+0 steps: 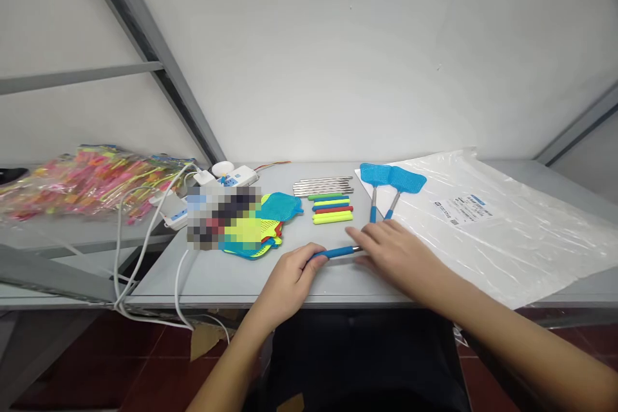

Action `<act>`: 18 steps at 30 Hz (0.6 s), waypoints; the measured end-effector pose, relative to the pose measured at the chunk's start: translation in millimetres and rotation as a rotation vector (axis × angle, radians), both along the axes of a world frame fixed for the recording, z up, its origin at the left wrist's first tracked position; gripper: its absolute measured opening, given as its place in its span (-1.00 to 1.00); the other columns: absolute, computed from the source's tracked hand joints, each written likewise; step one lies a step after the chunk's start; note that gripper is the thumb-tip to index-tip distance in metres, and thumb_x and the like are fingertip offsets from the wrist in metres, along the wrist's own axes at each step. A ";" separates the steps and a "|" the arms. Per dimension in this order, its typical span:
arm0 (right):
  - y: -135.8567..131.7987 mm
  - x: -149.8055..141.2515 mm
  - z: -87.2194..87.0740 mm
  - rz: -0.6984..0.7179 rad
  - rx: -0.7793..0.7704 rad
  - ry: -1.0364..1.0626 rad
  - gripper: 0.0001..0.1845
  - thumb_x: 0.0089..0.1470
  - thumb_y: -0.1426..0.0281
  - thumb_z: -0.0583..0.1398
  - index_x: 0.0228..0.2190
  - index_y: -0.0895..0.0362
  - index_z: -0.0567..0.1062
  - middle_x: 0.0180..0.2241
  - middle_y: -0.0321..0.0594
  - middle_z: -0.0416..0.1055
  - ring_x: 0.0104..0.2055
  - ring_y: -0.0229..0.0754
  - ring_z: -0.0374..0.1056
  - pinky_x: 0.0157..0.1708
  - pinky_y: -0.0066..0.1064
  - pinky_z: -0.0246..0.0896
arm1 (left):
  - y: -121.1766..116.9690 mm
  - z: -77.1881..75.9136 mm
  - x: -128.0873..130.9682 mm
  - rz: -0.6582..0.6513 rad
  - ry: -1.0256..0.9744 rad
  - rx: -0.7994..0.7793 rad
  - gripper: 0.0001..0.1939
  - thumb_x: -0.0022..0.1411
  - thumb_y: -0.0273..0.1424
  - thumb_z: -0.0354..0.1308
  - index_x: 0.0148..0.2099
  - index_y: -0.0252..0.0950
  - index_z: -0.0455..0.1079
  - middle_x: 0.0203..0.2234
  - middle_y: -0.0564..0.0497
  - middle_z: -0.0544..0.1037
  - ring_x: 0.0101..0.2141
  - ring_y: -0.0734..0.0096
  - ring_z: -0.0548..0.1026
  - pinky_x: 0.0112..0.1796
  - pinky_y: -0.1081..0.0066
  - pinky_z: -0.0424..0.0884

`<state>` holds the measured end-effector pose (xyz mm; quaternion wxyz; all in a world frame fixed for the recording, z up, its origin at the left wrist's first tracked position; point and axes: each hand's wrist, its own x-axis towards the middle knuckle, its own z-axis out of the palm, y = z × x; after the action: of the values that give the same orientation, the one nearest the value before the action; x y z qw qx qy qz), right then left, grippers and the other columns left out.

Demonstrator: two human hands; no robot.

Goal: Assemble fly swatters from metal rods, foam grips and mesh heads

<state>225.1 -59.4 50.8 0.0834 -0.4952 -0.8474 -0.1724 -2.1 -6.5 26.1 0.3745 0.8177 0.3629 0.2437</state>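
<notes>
My left hand [293,277] is closed round the end of a blue handle grip [340,252] near the front of the table. A short piece of metal rod [356,248] shows at the grip's other end and runs into my closed right hand [393,254], whose fingers hide the rest. Beyond my hands lie several loose grips [333,210] in green, blue, red and yellow, with several metal rods [322,185] behind them. Two blue fly swatters [375,174] rest past my right hand. Swatter heads [279,207] in blue, yellow and red lie in a pile to the left.
A white plastic bag [502,232] with a printed label covers the table's right side. Power strips [241,176] and white cables [118,251] sit at the left, near a heap of colourful items in clear bags [96,183]. Part of the left side is pixelated.
</notes>
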 end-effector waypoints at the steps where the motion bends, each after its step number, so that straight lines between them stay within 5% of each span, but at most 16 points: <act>1: 0.4 10.1 2.1 -0.035 -0.003 0.019 -0.57 0.24 0.24 0.12 0.03 0.26 0.34 -0.30 -0.08 0.43 -0.25 -0.01 0.35 -0.22 -0.22 0.16 | -0.1 0.2 -0.6 0.014 -0.002 -0.006 -0.72 0.41 -0.24 -0.08 -0.14 -0.23 0.41 -0.32 0.08 0.53 -0.29 0.39 0.44 -0.25 0.47 0.27; 8: -9.7 49.9 -1.7 -0.048 -0.094 0.116 -0.63 0.33 0.26 -0.03 -0.49 0.11 0.33 -0.55 -0.27 0.37 -0.49 -0.19 0.26 -0.36 -0.35 0.06 | 1.7 2.1 -2.8 0.016 -0.001 -0.017 -0.72 0.40 -0.24 -0.08 -0.19 -0.25 0.40 -0.36 0.08 0.50 -0.32 0.38 0.42 -0.28 0.47 0.25; 18: 0.5 35.5 -1.8 0.022 -0.093 0.050 -0.63 0.34 0.30 -0.06 -0.50 0.10 0.28 -0.61 -0.29 0.37 -0.60 -0.23 0.23 -0.51 -0.35 -0.17 | 1.5 2.7 -1.5 -0.030 0.030 -0.004 -0.70 0.40 -0.27 -0.11 -0.26 -0.27 0.38 -0.47 0.10 0.41 -0.43 0.43 0.33 -0.38 0.47 0.16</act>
<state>260.6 -58.9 49.0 0.0830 -0.4934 -0.8576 -0.1194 -3.6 -5.1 28.8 0.3741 0.8259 0.3568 0.2251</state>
